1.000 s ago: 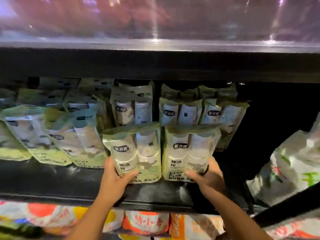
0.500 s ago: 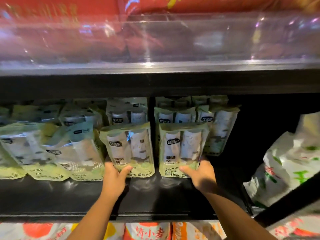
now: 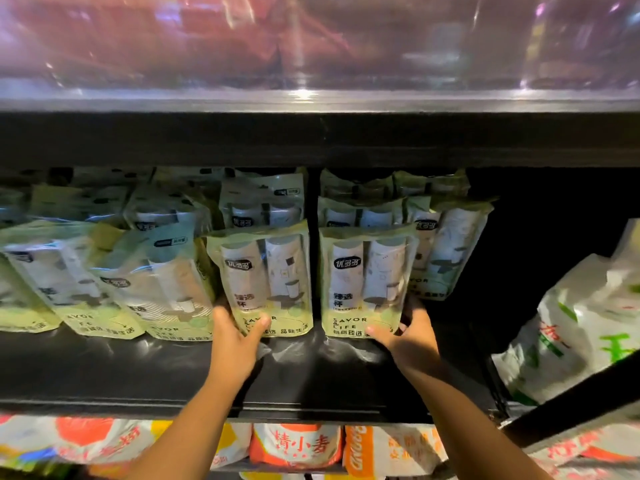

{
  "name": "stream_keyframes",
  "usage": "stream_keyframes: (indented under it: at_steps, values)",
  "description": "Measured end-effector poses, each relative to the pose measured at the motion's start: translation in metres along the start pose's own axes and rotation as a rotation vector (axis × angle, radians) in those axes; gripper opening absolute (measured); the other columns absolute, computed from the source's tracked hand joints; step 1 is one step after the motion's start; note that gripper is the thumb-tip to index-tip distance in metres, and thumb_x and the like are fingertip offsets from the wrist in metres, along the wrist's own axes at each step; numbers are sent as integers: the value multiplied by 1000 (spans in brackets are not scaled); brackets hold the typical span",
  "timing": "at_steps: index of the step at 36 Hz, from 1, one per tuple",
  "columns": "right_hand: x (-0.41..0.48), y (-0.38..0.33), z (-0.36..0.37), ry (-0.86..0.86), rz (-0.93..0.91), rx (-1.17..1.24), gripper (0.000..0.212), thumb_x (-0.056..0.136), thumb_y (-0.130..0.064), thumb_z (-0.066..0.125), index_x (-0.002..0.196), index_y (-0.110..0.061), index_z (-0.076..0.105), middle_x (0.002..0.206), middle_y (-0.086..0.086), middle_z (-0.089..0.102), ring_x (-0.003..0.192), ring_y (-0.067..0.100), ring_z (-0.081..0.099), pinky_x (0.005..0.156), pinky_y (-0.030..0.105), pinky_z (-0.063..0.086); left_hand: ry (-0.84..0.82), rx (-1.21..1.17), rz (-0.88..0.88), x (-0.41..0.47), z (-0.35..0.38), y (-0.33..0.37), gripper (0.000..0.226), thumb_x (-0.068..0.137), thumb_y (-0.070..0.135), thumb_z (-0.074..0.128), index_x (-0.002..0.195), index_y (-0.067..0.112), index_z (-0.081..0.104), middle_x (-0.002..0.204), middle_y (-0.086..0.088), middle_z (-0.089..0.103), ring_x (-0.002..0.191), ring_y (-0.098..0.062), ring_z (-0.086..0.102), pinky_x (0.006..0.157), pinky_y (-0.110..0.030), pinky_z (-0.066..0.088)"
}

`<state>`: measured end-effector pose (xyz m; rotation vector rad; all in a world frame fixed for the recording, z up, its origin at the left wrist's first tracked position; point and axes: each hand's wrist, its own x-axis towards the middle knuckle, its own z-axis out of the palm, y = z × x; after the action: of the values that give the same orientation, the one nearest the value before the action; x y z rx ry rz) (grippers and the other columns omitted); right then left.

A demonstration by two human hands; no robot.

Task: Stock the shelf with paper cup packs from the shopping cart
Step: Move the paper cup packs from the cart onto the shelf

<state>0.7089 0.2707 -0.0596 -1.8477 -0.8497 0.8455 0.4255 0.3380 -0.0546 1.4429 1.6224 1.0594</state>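
The black shelf [image 3: 138, 368] is spanned from side to side, and its board is overhung by the thick black front of the level above [image 3: 311, 140]. On that upper level, red goods under glossy clear wrap [image 3: 242, 39] are seen, blurred. At the right, white bags with green print [image 3: 571, 334] are crossed by 1 dark slanted bar [image 3: 575, 393]. Below the board, orange-and-white packs [image 3: 298, 445] are lined up.

On the board, green paper cup packs are stood in rows from front to back. The leftmost ones [image 3: 104, 282] are tilted and overlapped, so the full number cannot be told. 2 front packs are held upright, side by side with a narrow gap, and 2 stacks of white cups are shown in each. The way back is closed by further packs [image 3: 360, 216] directly behind them, and another pack [image 3: 450, 247] is set just behind the right one's right edge.

The left pack [image 3: 263, 278] is gripped at its lower left corner by the left hand [image 3: 235, 344], with the thumb laid across the front and the fingers hidden behind. The right pack [image 3: 367, 282] is gripped at its lower right corner by the right hand [image 3: 408, 337] in the same manner. 2 hands are in view.
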Motion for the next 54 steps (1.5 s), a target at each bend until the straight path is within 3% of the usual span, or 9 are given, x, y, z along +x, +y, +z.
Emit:
stream_keyframes:
  at_steps: [5,9,14,18,29,35,39,43,54]
  values:
    - [-18,23,-15,110,-132,-235,77,71,-28,89,137,-16,52,132,3,55,120,23,56,102,41,49,-56,-85,-25,-35,7,-9,78,89,9,73,151,12,27,147,10,41,136,-5,43,110,-16,33]
    - [-46,39,-34,-37,-342,-477,35,86,-31,75,119,-28,62,113,-13,50,111,9,52,88,19,42,-27,156,-20,-60,-1,-20,66,90,12,72,148,9,40,146,1,40,136,-15,41,116,-33,33]
    - [-65,43,-29,-382,-574,-686,15,89,-35,68,104,-36,65,99,-22,57,89,-5,54,85,20,50,-121,632,133,-81,-17,-50,36,93,34,62,121,11,69,134,-8,58,130,-30,50,109,-45,41]
    - [-73,34,-1,-582,-742,-734,30,88,-49,50,110,-36,65,105,-19,60,101,2,53,86,18,45,-22,746,150,-106,-34,-60,52,88,48,43,115,14,72,127,-9,63,121,-35,59,97,-54,49]
    - [-112,-7,88,-996,-1006,-792,35,90,-37,51,121,-26,63,115,-7,63,108,17,55,88,32,50,40,906,-168,-191,-105,-99,46,84,41,57,125,22,63,133,-6,59,115,-32,61,84,-50,54]
    - [-151,-10,148,-1029,-1131,-834,29,79,-36,65,108,-31,70,106,-13,69,96,13,66,82,25,54,97,917,-386,-234,-168,-130,49,81,31,77,126,15,66,127,-9,66,105,-33,68,79,-45,59]
    - [-174,-15,195,-983,-1108,-966,37,77,-47,75,112,-37,68,116,-16,67,107,12,65,85,25,53,147,897,-495,-254,-216,-148,52,91,42,63,139,23,55,141,-2,57,122,-28,58,93,-43,53]
    - [-208,-35,246,-1084,-1077,-1090,52,91,-41,62,141,-31,51,146,-6,50,136,21,44,109,33,37,162,890,-568,-269,-273,-168,57,96,50,50,148,28,43,151,3,46,133,-24,47,102,-40,47]
    - [-344,-77,402,-1159,-1147,-1167,48,88,-39,60,133,-25,53,136,-1,53,126,25,49,103,38,44,304,867,-695,-320,-448,-225,56,98,49,49,148,25,42,149,0,47,133,-25,46,103,-42,46]
